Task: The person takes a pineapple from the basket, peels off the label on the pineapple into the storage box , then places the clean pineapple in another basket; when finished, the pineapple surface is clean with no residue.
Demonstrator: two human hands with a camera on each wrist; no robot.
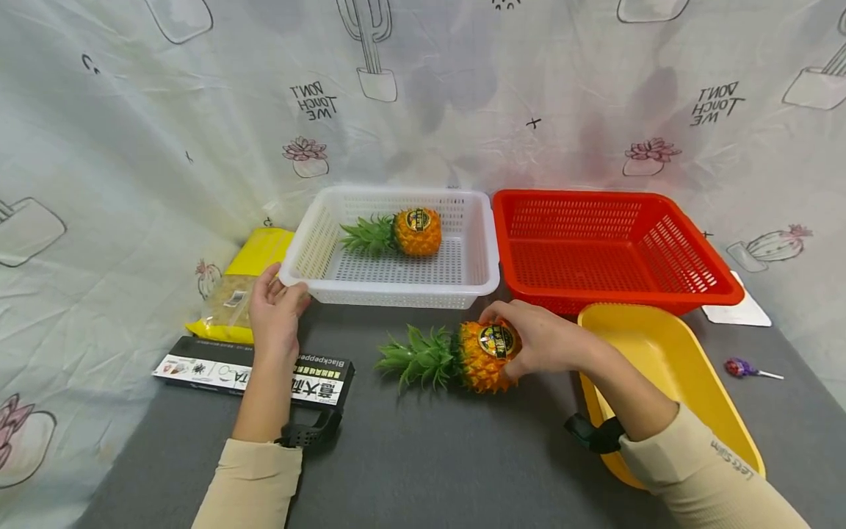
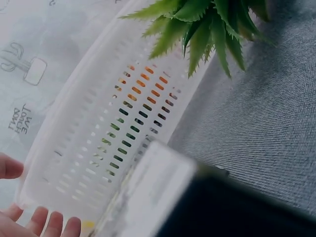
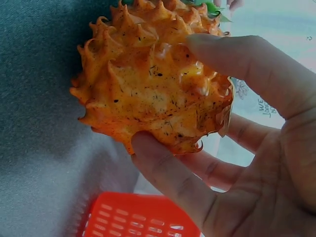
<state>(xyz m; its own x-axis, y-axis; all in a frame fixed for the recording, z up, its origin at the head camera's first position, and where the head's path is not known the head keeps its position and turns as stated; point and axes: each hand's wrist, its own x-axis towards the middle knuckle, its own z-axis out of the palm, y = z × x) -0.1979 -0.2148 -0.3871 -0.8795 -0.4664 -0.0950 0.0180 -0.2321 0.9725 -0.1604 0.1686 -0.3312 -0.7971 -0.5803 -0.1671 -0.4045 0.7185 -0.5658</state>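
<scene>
My right hand (image 1: 545,338) grips the orange body of a small pineapple (image 1: 485,360), fingers and thumb spread around it. This pineapple lies sideways close over the grey table, green leaves pointing left, a round black label on its upper side. In the right wrist view its spiky skin (image 3: 148,84) is between thumb and fingers. At the near left corner of a white perforated basket (image 1: 396,288), my left hand (image 1: 274,312) pinches the rim. Inside that basket a second pineapple (image 1: 423,242) lies on its side, leaves to the left.
A red basket (image 1: 615,290) stands right of the white one, with a yellow basket (image 1: 714,397) in front of it. A lollipop (image 1: 740,367) and a white card (image 1: 743,312) lie far right. At left are a yellow bag (image 1: 258,250) and a black pasta box (image 1: 198,367).
</scene>
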